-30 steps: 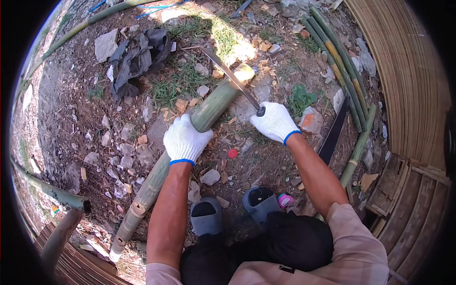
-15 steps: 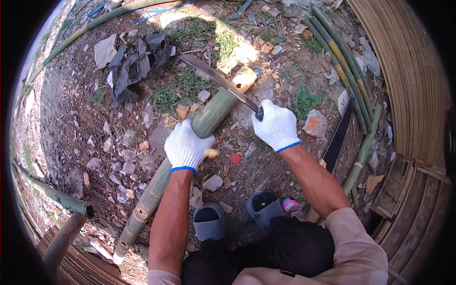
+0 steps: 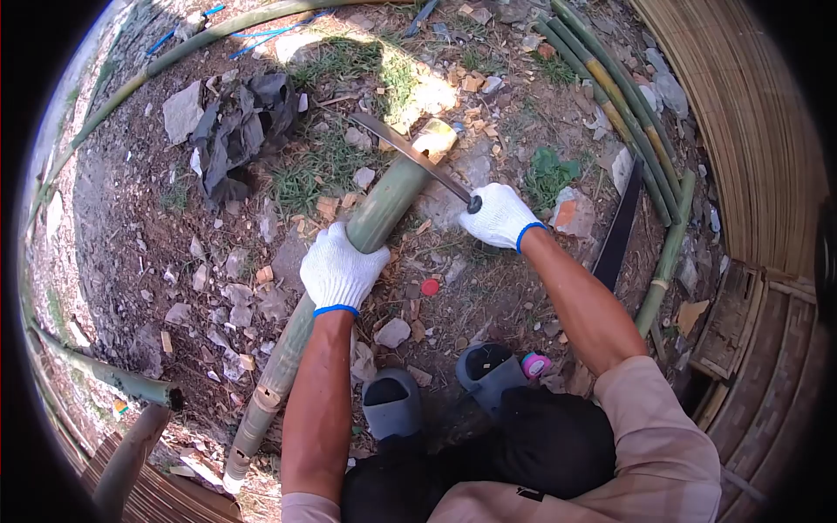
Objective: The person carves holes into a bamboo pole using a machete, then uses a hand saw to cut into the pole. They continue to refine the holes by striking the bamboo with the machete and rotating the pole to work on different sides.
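Note:
My left hand (image 3: 341,270), in a white knit glove with a blue cuff, is wrapped round a thick green bamboo pole (image 3: 390,205). The pole slants from the lower left up to its far end, where a pale notch shows in sunlight. In my right hand (image 3: 500,216), gloved the same way, is a machete (image 3: 410,153) by its dark handle. Its long blade crosses over the pole just short of the far end, at the notch, and points up and left.
Wood chips, stones and a crumpled dark sheet (image 3: 237,135) litter the ground. A saw (image 3: 621,228) lies at the right beside several green bamboo poles (image 3: 626,109). Near my sandals (image 3: 391,403) sits a pink tape measure (image 3: 535,365). Bamboo slats (image 3: 741,131) stand at the far right.
A light chip in the air near my left wrist is gone from view. My right hand has turned slightly, with the machete blade still over the notch. My left hand keeps its hold.

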`<move>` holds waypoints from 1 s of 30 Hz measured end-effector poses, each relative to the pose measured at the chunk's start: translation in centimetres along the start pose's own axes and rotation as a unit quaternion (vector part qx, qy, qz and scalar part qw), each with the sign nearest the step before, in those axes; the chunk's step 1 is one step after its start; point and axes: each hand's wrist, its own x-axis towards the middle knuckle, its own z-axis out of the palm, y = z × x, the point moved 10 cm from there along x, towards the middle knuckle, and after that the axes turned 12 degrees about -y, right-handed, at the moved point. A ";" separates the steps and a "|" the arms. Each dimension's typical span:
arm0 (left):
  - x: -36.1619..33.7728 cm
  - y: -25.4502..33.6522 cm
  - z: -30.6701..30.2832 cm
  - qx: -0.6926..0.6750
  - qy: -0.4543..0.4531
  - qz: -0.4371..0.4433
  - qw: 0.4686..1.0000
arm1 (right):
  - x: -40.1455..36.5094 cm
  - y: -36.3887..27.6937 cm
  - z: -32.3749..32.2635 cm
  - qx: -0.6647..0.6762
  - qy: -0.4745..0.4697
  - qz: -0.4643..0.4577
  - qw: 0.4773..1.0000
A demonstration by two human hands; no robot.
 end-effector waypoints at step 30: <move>0.1 0.0 -0.3 -0.009 -0.009 -0.001 1.000 | -0.6 0.3 -2.7 0.006 0.125 0.010 0.992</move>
